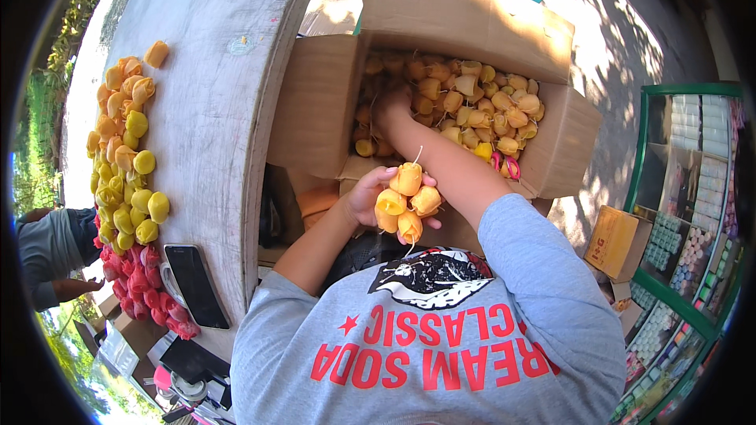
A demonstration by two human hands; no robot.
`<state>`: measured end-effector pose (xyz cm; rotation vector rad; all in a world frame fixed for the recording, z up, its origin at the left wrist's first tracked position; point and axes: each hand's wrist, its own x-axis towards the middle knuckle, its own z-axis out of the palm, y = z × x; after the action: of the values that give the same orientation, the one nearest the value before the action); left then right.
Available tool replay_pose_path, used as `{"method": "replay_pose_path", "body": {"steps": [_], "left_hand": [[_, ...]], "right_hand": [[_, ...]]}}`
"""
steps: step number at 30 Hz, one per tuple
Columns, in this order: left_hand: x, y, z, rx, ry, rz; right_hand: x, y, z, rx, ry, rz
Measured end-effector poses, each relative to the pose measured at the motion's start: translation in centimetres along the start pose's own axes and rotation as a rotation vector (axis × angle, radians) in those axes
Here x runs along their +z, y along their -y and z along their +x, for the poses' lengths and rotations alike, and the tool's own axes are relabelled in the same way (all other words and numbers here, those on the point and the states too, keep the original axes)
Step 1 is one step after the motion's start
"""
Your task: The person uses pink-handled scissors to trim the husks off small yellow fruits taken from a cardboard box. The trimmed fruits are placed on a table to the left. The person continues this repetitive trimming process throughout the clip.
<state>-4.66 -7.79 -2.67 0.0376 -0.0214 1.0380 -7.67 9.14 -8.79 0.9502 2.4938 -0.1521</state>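
Several orange rose-shaped candles (409,181) with thin white wicks rest in my left hand (366,197), whose fingers curl around them just in front of the box. My right arm crosses over the near side of the open cardboard box (465,12). Down in its shaded left part is my right hand (392,109), among the candles; its fingers are hidden. More orange and yellow-orange rose candles (472,118) fill the box, many showing wicks. A bright yellow piece (483,151) and pink pieces (510,167) lie near the box's front right corner.
On the worn table (213,94) at left lie orange candles (126,90), yellow candles (122,201), red candles (146,287) and a phone (197,285). Another person's hand (79,287) is beyond the table. A small carton (618,242) stands by a green-framed glass cabinet (685,189) at right.
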Motion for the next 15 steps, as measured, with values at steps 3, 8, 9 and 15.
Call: {"method": "replay_pose_path", "body": {"steps": [3, 8, 9, 15], "left_hand": [[0.6, -0.1, -0.5, -0.020, -0.020, -0.040], [0.7, -0.1, -0.7, -0.002, -0.054, -0.016], [0.7, -0.1, -0.6, 0.006, -0.065, -0.001], [-0.4, 0.0, -0.5, -0.072, 0.062, 0.060]], "right_hand": [[-1.1, 0.7, -1.1, 0.000, -0.040, -0.066], [0.7, 0.3, -0.8, -0.012, -0.281, 0.116], [1.6, -0.1, -0.4, -0.035, -0.322, 0.099], [2.8, -0.9, -0.3, -0.241, -0.267, -0.044]]}}
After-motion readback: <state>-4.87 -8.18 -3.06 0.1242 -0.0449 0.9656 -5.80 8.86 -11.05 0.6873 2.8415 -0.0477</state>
